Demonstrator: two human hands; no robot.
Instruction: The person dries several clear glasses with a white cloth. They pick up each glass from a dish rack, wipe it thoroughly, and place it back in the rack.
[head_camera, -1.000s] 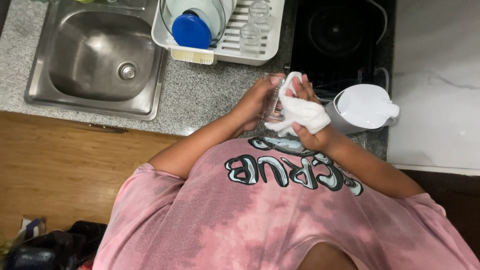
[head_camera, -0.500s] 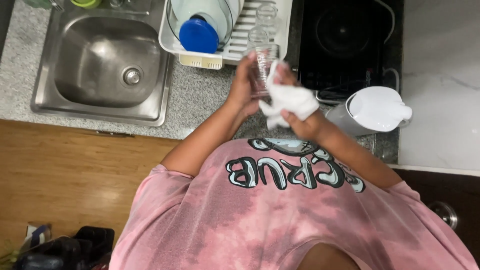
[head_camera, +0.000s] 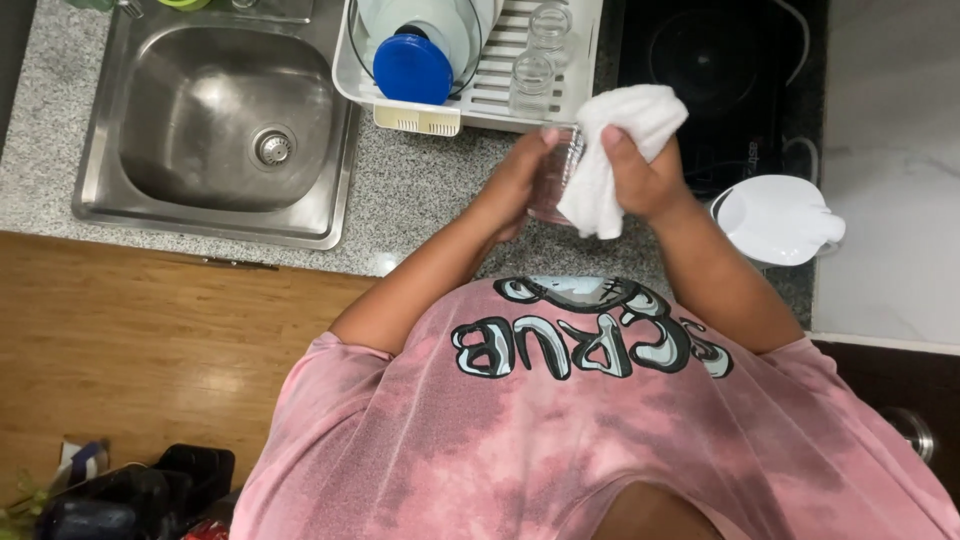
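My left hand (head_camera: 520, 180) grips a clear drinking glass (head_camera: 556, 178) over the speckled grey counter (head_camera: 420, 200). My right hand (head_camera: 640, 178) holds a white cloth (head_camera: 620, 140) pressed against the glass, with part of the cloth bunched above my fingers. Both hands are close together, just in front of the white dish rack (head_camera: 480, 100). The glass is largely hidden by the hand and cloth.
The dish rack holds a white container with a blue lid (head_camera: 412, 68) and two upturned clear glasses (head_camera: 540, 55). A steel sink (head_camera: 225, 125) lies to the left. A black induction hob (head_camera: 715, 75) and a white kettle (head_camera: 775, 218) are at right.
The glass and cloth have stayed between my hands. The cloth has shifted up, now bunched above my right hand instead of hanging under it. The view has moved slightly.
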